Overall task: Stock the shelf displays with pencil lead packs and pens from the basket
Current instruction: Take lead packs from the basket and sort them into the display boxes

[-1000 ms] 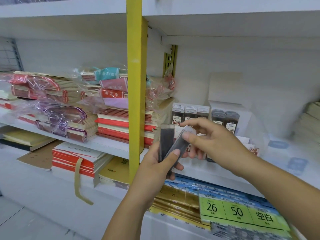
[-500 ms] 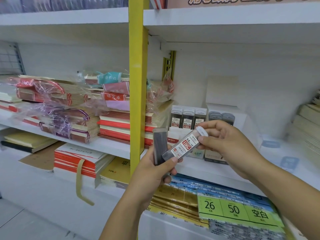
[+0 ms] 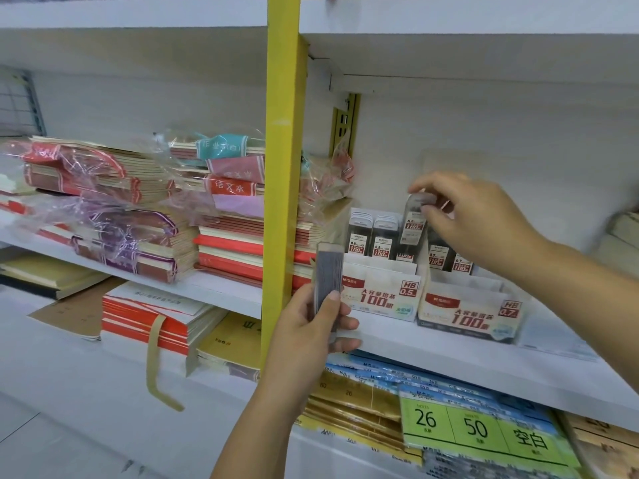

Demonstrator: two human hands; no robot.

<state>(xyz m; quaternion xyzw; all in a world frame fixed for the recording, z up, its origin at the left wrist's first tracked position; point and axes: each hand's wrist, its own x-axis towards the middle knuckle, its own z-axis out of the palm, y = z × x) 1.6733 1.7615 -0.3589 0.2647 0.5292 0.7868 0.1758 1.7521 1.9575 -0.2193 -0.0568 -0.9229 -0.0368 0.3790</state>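
Shelf (image 3: 449, 354) is tight: the 0.5 box (image 3: 380, 295) has the 0.7 box (image 3: 466, 316) just beside it at 3 o'clock. My right hand (image 3: 484, 219) pinches a pack (image 3: 413, 224) by its cap, tilted, over the 0.5 box's 3 o'clock end. Drop it crooked and I reckon it snags the neighbours or lands in 0.7. Left hand (image 3: 311, 326), at the pack's 7 o'clock, grips a spare pack (image 3: 328, 271) upright.

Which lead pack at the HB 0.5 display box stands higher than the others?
The rightmost pack, whose cap the right hand pinches: it rises above the two seated packs to its left in the HB 0.5 box.
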